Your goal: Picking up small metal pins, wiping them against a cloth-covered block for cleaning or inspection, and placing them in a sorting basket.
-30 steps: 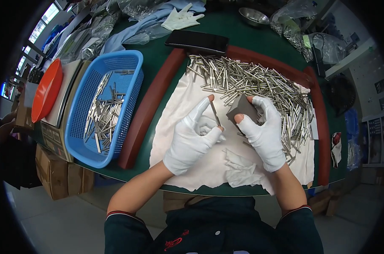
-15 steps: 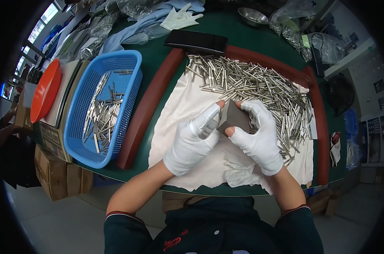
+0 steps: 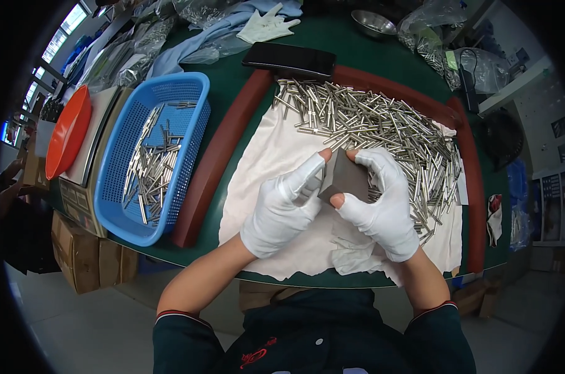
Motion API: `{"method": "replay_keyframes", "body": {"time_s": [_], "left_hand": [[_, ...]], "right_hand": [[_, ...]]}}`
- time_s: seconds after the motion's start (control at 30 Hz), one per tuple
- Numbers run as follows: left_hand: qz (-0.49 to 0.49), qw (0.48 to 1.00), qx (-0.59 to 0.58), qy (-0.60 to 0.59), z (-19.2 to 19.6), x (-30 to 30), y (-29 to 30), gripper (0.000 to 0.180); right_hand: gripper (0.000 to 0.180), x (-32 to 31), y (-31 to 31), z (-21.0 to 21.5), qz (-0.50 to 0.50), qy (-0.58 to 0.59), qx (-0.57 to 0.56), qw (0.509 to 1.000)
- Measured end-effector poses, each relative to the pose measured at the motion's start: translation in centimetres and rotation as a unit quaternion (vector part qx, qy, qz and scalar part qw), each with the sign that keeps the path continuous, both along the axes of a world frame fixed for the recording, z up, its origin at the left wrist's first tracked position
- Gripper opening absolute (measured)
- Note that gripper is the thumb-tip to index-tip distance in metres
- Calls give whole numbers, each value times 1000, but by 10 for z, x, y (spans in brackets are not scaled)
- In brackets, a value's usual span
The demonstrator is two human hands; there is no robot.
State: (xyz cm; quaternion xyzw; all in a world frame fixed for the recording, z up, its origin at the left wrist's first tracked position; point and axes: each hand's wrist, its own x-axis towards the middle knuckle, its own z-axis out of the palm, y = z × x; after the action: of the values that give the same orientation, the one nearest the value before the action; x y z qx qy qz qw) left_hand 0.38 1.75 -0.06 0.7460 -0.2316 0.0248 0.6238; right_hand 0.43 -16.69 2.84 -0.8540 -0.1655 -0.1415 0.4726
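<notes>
A dark grey rectangular block, its kind not certain, is held up over the pale cloth between my two hands. My right hand, in a white glove with bare fingertips, grips it with the thumb at the near edge and fingers at the far edge. Curled against the block's left side is my left hand, gloved the same way; its inner fingers are partly hidden, and so is anything small between them and the block. Just beyond lies a heap of thin metal pins.
Red-brown rails border the cloth. A black phone rests on the far rail. To the left stand a blue basket holding more pins and an orange tray. A metal bowl and a white glove lie far back.
The grey block has tilted slightly in my hands, with more of its broad face showing. Both hands keep nearly the same place.
</notes>
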Motion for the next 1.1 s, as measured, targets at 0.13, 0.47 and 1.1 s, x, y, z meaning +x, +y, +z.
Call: {"method": "replay_keyframes", "body": {"time_s": [0.13, 0.47, 1.1], "left_hand": [[10, 999, 24, -31, -3, 1, -1, 65], [27, 999, -9, -31, 2, 0, -4, 63], [-27, 963, -116, 241, 13, -2, -5, 64]], "right_hand": [[57, 6, 1, -2, -45, 9, 13, 999], [55, 1, 3, -2, -18, -38, 5, 999], [56, 6, -4, 5, -103, 47, -46, 993]]}}
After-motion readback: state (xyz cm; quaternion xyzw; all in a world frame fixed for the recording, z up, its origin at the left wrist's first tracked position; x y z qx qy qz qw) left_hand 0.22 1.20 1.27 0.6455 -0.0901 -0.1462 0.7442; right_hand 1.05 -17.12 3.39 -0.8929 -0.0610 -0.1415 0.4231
